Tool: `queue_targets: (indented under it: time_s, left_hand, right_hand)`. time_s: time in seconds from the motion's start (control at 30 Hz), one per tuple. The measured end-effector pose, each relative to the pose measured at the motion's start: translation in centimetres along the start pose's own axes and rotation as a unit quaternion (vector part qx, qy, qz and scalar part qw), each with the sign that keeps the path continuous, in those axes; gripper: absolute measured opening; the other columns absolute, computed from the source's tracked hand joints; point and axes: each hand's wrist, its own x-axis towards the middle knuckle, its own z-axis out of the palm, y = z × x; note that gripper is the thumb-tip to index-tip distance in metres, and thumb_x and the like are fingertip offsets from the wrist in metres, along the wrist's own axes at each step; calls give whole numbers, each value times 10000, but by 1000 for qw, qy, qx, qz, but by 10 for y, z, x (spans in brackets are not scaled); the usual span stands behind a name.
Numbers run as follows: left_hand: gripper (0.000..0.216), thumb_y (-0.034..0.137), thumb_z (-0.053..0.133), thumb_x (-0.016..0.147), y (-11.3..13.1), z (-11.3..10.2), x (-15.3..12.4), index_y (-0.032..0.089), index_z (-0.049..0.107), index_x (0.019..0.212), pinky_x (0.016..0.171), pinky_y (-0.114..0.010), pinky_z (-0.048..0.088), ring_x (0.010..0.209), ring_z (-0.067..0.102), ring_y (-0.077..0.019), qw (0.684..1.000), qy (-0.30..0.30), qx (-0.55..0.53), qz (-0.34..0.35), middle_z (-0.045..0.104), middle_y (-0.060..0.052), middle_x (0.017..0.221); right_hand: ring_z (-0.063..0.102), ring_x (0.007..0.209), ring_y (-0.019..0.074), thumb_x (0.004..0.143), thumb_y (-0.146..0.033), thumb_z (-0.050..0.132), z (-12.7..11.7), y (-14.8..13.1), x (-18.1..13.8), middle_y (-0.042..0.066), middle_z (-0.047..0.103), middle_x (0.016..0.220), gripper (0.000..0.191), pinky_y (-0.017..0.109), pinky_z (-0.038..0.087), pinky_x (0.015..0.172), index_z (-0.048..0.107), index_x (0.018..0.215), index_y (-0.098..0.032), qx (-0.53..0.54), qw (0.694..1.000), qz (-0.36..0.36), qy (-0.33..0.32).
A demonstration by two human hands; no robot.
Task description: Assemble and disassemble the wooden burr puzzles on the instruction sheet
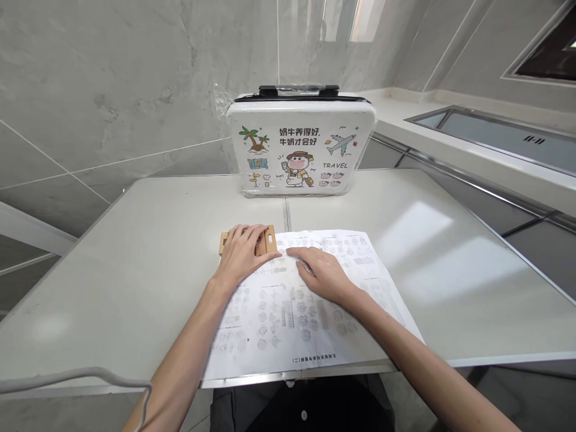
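Tan wood shows at the left of my distant feed: a slotted wooden piece (271, 230) at the far left corner of the printed sheet (310, 354) on the counter (166, 240), with the left hand (245, 249) draped over it, though I cannot tell whether that grip pinches. Next I see a white case (270, 171) standing behind, then the right hand (321, 273) at the sheet, index finger extended, thumb apart, grip spread.

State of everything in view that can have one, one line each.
Left hand: laid over the wooden piece; grip unclear
Wooden piece: partly covered
Right hand: index finger extended, on or just above the sheet
Printed sheet: spread out, print up
Case: upright, looks closed, plastic-wrapped
Cable: curved, slack-looking
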Motion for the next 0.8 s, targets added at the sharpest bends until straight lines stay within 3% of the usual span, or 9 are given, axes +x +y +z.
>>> queue_targets:
  time_s: [0.37, 0.63, 0.8]
  left_hand:
    - [746, 735, 756, 839, 1, -2, 0, 281, 597, 1409, 1168, -575, 393, 1296, 576, -391, 1000, -1, -5, 0, 694, -127, 1373]
    - [697, 654, 688, 949, -1, 1, -1, 283, 515, 1513, 1267, -540, 286, 1415, 534, -335, 998, -24, 0, 56, 636, -93, 1524]
    - [676, 663, 650, 970, -2, 2, -1, 268, 530, 1505, 1267, -524, 293, 1390, 560, -323, 998, -26, 4, 59, 634, -98, 1526]
  right_hand:
    - [708, 1179, 255, 1039, -148, 455, 0, 0, 0, 62, 763, 1323, 418, 440, 564, 994, 634, 1406, -238, 4, 1000, -1, 0]
    - [710, 1184, 258, 1036, -145, 471, -1, -1, 0, 65, 766, 1315, 414, 435, 567, 1000, 643, 1401, -238, 4, 1000, 3, 2]
    - [711, 1182, 270, 1035, -144, 470, 0, 0, 0, 76, 762, 1325, 431, 453, 574, 997, 643, 1417, -241, 7, 1000, 1, -1]
